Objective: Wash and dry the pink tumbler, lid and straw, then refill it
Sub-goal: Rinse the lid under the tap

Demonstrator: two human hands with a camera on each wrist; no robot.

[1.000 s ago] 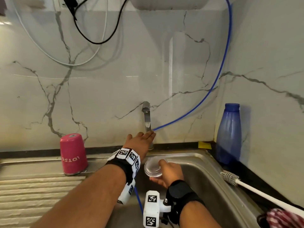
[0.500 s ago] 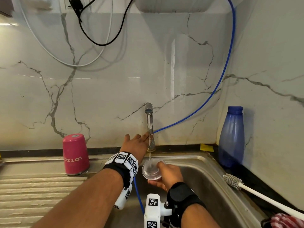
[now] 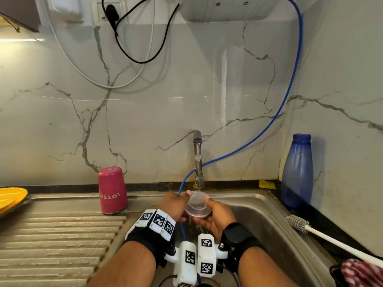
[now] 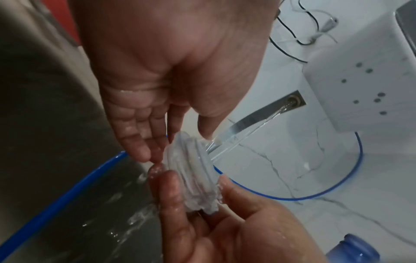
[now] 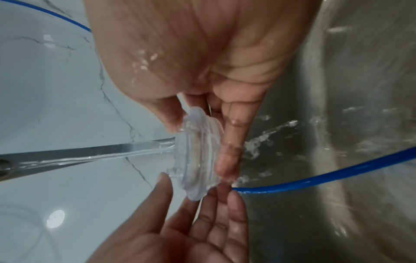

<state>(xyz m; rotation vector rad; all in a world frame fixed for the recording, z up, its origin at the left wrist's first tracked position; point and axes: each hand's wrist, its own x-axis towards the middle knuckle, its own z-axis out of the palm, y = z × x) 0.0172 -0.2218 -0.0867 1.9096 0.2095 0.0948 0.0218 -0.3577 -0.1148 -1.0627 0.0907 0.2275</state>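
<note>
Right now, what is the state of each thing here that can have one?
Tap: running, stream hitting the lid.
Lid: off the tumbler, wet, held by both hands.
Pink tumbler: upside down on the drainboard.
Blue bottle: upright, uncapped.
Left hand: touches lid.
Right hand: grips lid.

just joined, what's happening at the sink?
A person is rinsing the clear tumbler lid under the running tap over the sink. The right hand grips the lid by its rim; the left hand touches its other edge with fairly straight fingers. The pink tumbler stands upside down on the drainboard, untouched. A bottle brush lies on the counter to the right.
</note>
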